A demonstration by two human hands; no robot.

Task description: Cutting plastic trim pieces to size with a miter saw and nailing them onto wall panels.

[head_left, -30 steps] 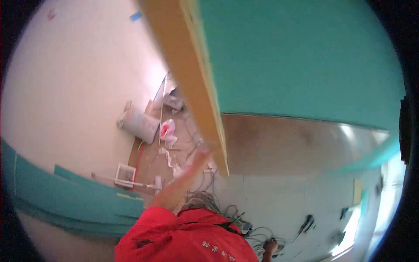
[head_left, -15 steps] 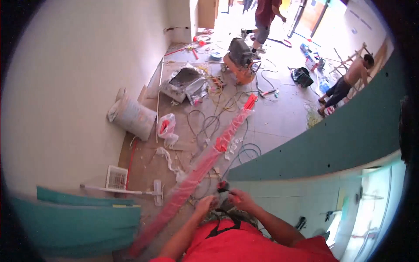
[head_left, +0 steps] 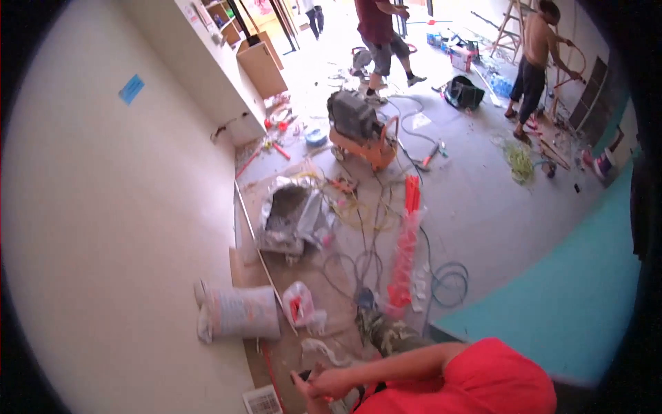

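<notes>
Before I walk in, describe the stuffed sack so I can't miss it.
Find the big pale wall on the left. At its foot, low in view, lies the stuffed sack: pale, plump, far bulkier than the white plastic bag beside it.

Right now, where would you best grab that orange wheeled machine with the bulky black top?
Probably take the orange wheeled machine by its slim orange handle, from the picture's right: that bar sticks out past the black top there, while a wheel shows low at the left.
</notes>
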